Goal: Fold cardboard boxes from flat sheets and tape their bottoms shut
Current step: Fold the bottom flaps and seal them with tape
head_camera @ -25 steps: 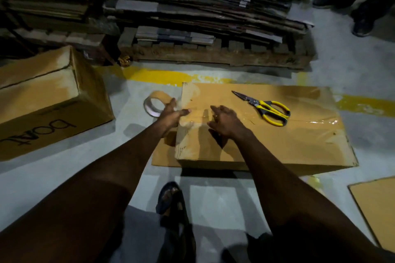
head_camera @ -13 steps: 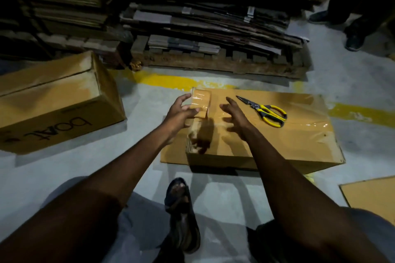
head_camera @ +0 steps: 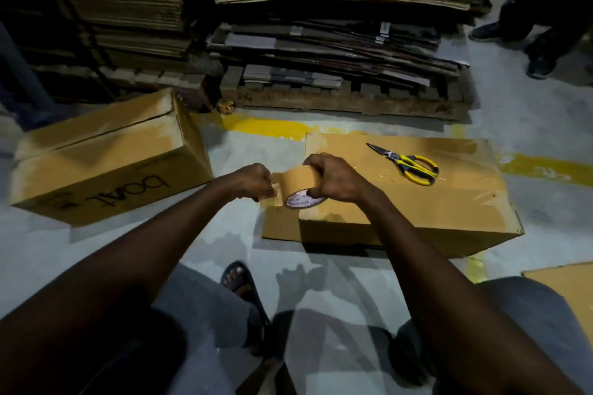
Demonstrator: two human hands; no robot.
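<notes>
While R grip (head_camera: pixel 337 179) clasps tape roll (head_camera: pixel 296 182), L grip (head_camera: pixel 253 181) pinches tape end (head_camera: pixel 270 199); side box (head_camera: pixel 106 167) reads "boAt".

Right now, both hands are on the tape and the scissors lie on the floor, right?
No: the head view shows the scissors on top of the box, not the floor. The left hand and right hand are on the tape.
</notes>
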